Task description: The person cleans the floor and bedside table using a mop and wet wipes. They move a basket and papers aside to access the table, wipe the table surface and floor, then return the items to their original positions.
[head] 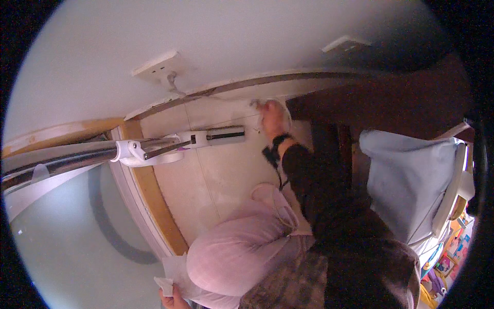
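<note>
My right hand (273, 119), blurred, reaches down to the pale tiled floor (200, 174) near the foot of the wall. At its fingertips is a small greyish thing (254, 103), too blurred to name; whether it is gripped cannot be made out. A thin pale cord (224, 99) runs along the floor towards that hand from a plug (171, 79) in a wall socket (158, 66). Low on the left, my left hand (175, 299) pinches a white sheet of tissue or paper (166, 286), beside my bent knee in pale pink trousers (220, 262).
A chrome tube (77, 154) with a white bracket (129, 152) juts in from the left, near a white slotted piece (225, 134). Dark furniture (370, 96) stands right, with grey cloth (409, 181) below it. A frosted panel (77, 231) fills the lower left.
</note>
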